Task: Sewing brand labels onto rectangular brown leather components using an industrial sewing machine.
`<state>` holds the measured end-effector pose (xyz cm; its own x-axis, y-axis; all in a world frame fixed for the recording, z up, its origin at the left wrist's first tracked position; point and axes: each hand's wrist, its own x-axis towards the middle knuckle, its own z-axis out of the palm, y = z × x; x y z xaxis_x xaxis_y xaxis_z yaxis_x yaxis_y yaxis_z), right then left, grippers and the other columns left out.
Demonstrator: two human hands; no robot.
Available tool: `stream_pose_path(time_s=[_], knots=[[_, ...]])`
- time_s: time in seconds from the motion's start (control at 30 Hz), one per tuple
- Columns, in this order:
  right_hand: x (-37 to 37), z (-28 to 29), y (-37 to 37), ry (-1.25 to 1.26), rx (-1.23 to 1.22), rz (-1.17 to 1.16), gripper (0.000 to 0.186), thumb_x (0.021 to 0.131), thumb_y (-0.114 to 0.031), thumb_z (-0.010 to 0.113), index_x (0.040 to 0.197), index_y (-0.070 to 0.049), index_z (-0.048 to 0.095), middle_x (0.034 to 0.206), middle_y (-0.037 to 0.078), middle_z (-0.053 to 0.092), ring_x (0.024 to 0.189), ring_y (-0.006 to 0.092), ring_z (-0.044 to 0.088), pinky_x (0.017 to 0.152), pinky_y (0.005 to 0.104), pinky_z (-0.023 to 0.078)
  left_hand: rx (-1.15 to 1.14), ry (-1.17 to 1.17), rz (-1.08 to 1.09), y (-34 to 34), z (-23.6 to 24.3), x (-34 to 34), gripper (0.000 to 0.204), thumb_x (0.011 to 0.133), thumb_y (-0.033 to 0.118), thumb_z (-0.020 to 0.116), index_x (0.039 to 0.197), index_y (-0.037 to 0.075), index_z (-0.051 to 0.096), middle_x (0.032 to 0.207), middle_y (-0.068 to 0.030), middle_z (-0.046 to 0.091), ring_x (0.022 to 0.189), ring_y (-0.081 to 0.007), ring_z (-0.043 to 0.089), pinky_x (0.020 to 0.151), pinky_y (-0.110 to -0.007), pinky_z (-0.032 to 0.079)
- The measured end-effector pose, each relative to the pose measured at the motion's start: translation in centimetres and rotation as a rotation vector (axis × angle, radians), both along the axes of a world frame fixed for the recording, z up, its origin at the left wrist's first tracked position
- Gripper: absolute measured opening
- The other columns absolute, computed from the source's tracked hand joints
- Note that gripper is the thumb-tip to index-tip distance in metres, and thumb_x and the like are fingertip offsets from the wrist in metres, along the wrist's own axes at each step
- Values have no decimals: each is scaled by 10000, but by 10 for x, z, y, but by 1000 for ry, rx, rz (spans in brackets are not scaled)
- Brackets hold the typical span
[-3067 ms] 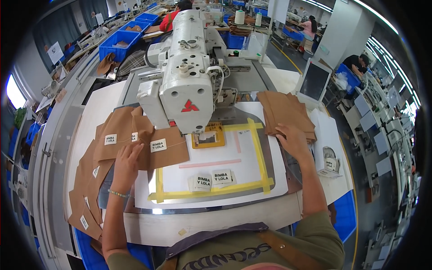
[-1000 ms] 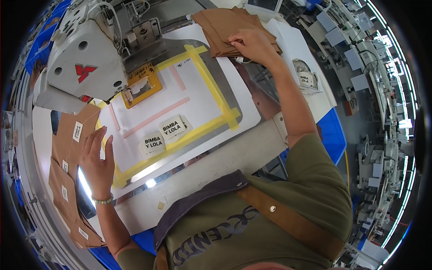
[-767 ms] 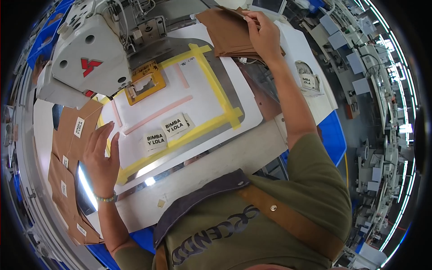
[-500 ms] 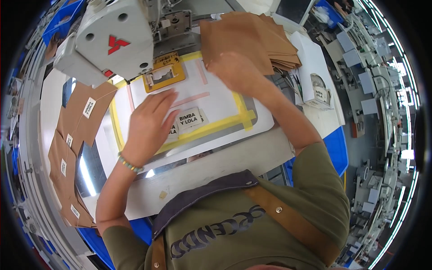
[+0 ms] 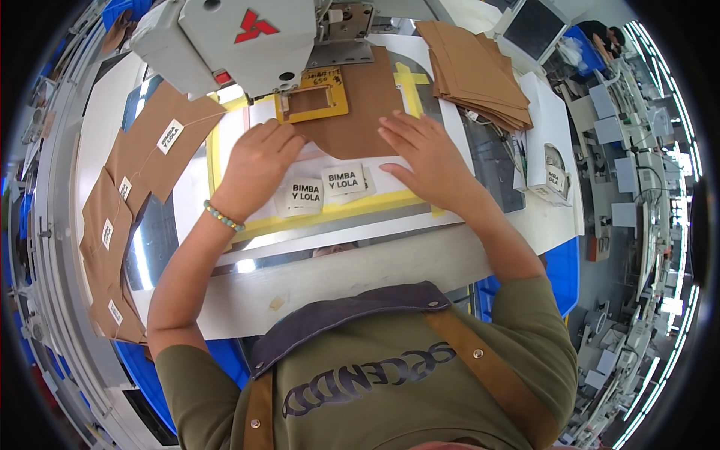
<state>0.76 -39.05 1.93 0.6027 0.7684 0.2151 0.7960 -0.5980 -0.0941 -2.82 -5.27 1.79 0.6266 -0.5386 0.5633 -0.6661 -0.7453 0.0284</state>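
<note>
A brown panel of fabric or leather-like sheet point(image 5: 367, 105) lies on the white template board point(image 5: 262, 204) under the sewing machine head point(image 5: 244, 34). The machine's yellow clamp frame point(image 5: 336, 105) sits over the panel's left part. My left hand point(image 5: 262, 165), fingers curled together, is at the panel's near left edge and seems to pinch it; the fingertips are partly hidden. My right hand point(image 5: 429, 159) rests with its fingers stretched out over the panel's near right edge. Between my hands, several white printed labels point(image 5: 304, 196) lie on the board's near side.
A stack of brown panels point(image 5: 480, 75) stands at the right, beside a white box point(image 5: 547, 142) with labels inside. Brown panels with labels attached point(image 5: 142, 161) hang along the left, joined by thread. Blue bins point(image 5: 562, 270) are below the table edge. A monitor point(image 5: 531, 30) stands at the far right.
My right hand has brought a brown panel from the stack onto the board and now lies flat on its edge. My left hand's fingers have curled in. The view has shifted left.
</note>
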Motion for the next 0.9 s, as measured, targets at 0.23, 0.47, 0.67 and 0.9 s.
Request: stream_pose_path(time_s=[0.23, 0.47, 0.67, 0.9], knots=[[21, -21, 15, -1, -22, 69, 638, 1130, -461, 555, 1626, -63, 505, 1745, 91, 427, 1654, 317, 299, 1326, 618, 235, 86, 49, 164, 47, -14, -13, 188, 845, -6, 729, 1029, 28, 746, 1083, -68, 749, 966, -262, 710, 832, -390, 606], [34, -3, 16, 45, -81, 36, 647, 1133, -455, 550, 1632, -47, 494, 1753, 69, 423, 1662, 291, 286, 1348, 597, 199, -7, 209, 275, 45, -12, -46, 380, 962, 112, 723, 1332, 29, 702, 1412, -94, 704, 1295, -317, 643, 1064, -422, 562], [11, 0, -2, 135, -109, 90, 653, 1126, -446, 561, 1628, -35, 485, 1767, 72, 395, 1657, 319, 292, 1348, 595, 203, 32, 345, 275, 42, -12, -71, 548, 1013, 193, 720, 1532, 59, 607, 1585, -86, 621, 1520, -362, 497, 1240, -495, 434], [10, -11, -2, 125, 8, 49, 679, 1114, -467, 574, 1642, -53, 471, 1775, 66, 382, 1659, 330, 287, 1348, 606, 182, -103, 400, 244, 42, -18, -63, 585, 1042, 160, 662, 1607, 78, 532, 1686, -76, 526, 1589, -369, 407, 1297, -505, 348]])
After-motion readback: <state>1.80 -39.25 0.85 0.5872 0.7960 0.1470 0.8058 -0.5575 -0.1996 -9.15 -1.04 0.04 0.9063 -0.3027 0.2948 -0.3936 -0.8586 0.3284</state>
